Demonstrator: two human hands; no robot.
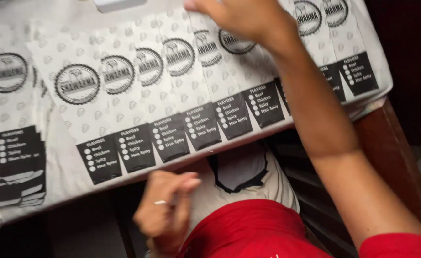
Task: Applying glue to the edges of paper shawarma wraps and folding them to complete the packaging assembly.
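- Reaching across the table point(387, 138), the right hand point(241, 16) rests on the far end of a fanned row of white paper sleeves point(182, 91); its fingers lie bent on the paper, their tips partly cut off at the frame's top, so I cannot tell whether they pinch a sleeve
- the sleeves overlap side by side, each with a round black emblem and a black panel at its near end
- the left hand point(165, 210) hovers below the table edge, fingers loosely curled, ringed, holding nothing
- a separate stack point(15, 162) lies at the left
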